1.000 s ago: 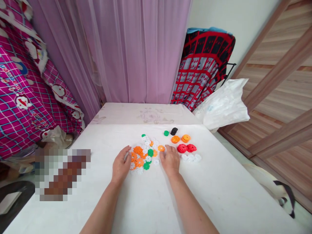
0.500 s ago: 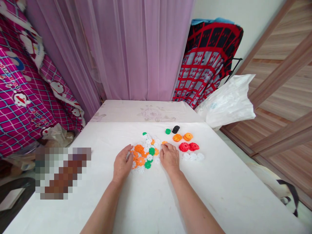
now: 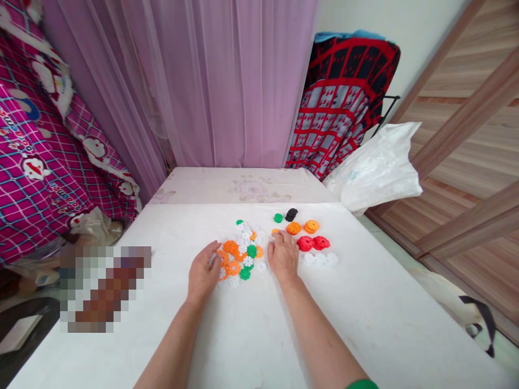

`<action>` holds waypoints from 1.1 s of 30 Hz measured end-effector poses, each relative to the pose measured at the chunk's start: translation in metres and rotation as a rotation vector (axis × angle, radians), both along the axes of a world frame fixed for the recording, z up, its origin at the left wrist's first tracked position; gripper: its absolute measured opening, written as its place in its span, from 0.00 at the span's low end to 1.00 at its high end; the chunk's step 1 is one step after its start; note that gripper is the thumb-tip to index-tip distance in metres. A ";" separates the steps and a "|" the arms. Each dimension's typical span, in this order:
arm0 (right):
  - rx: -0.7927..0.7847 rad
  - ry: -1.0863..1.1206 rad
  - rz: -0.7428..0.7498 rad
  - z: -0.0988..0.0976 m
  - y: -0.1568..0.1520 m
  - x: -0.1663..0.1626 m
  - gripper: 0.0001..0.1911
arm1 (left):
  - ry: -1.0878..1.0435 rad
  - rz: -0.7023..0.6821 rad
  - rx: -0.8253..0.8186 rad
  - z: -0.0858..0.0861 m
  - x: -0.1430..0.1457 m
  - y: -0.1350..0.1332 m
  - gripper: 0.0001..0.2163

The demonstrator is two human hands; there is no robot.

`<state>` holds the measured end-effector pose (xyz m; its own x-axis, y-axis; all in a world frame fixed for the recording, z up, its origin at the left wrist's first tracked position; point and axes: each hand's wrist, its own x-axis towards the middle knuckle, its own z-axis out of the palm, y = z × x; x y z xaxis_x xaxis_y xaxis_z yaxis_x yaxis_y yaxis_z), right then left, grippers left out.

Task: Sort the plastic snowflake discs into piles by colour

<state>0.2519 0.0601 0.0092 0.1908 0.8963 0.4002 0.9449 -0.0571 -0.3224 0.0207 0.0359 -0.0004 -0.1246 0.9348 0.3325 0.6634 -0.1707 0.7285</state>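
A loose pile of orange, green and white snowflake discs (image 3: 240, 254) lies in the middle of the white table (image 3: 251, 324). My left hand (image 3: 203, 273) rests at the pile's left edge, fingers bent over the nearest discs. My right hand (image 3: 283, 254) sits to the right of the pile, its fingertips pinched on a small orange disc (image 3: 274, 232). Beyond it are sorted stacks: a green stack (image 3: 278, 218), a black stack (image 3: 291, 214), two orange stacks (image 3: 302, 227), two red stacks (image 3: 312, 243) and a row of white discs (image 3: 321, 259).
A white plastic bag (image 3: 375, 167) lies at the table's far right corner. Purple curtains (image 3: 219, 81) hang behind, with a red patterned cloth (image 3: 344, 97) on a rack and a pink patterned blanket (image 3: 44, 146) at left. A wooden panel wall (image 3: 470, 162) stands at right.
My right hand has slid away from me, past the pile toward the orange stacks, with the orange disc at its fingertips. My left hand has stayed at the pile's left edge.
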 end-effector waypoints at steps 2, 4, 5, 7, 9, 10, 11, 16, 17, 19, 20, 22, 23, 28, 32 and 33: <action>0.024 0.027 -0.020 0.000 0.002 0.001 0.15 | 0.001 0.000 -0.001 0.000 0.000 0.001 0.16; 0.019 0.037 -0.029 0.001 0.004 0.002 0.15 | 0.003 0.000 -0.002 0.000 0.000 0.001 0.16; 0.016 0.038 -0.024 0.001 0.005 0.002 0.14 | 0.005 0.000 -0.004 0.000 0.000 0.001 0.16; 0.020 0.045 -0.005 0.002 0.006 0.003 0.13 | 0.011 -0.006 -0.006 0.000 0.000 0.002 0.16; 0.041 0.060 0.014 0.001 0.006 0.005 0.13 | 0.009 -0.013 -0.007 0.001 0.000 0.002 0.16; 0.056 0.069 0.027 0.000 0.004 0.005 0.12 | 0.005 -0.014 -0.006 0.001 0.001 0.001 0.16; 0.072 0.080 0.045 -0.001 0.003 0.005 0.12 | -0.001 -0.014 -0.006 0.002 0.001 0.001 0.16; 0.097 0.137 0.219 -0.003 -0.009 0.003 0.11 | -0.049 0.001 -0.001 0.002 0.002 0.000 0.16; 0.091 0.149 0.249 -0.002 -0.011 0.002 0.11 | -0.061 0.005 0.002 0.002 0.002 -0.001 0.16; 0.077 0.168 0.288 0.000 -0.015 0.000 0.10 | -0.083 0.013 0.004 0.002 0.002 -0.001 0.16; 0.068 0.173 0.301 0.001 -0.016 -0.001 0.09 | -0.095 0.016 0.004 0.002 0.002 -0.001 0.16; 0.039 0.168 0.336 0.003 -0.018 -0.002 0.09 | -0.112 0.018 0.002 0.002 0.002 -0.001 0.16; 0.019 0.156 0.356 0.004 -0.019 -0.002 0.09 | -0.117 0.018 0.000 0.002 0.002 -0.001 0.16; -0.062 0.104 0.362 0.003 -0.019 -0.005 0.16 | -0.107 0.013 -0.003 0.002 0.002 -0.001 0.16; -0.070 0.148 0.325 0.001 -0.017 -0.010 0.16 | -0.081 0.012 0.005 0.003 0.002 -0.002 0.15; -0.072 0.169 0.315 0.001 -0.016 -0.011 0.17 | -0.076 0.012 0.006 0.003 0.002 -0.002 0.15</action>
<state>0.2411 0.0440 0.0101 -0.0409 0.9464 0.3205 0.8537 0.1998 -0.4809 0.0232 0.0342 0.0026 -0.1613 0.9312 0.3270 0.6081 -0.1671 0.7761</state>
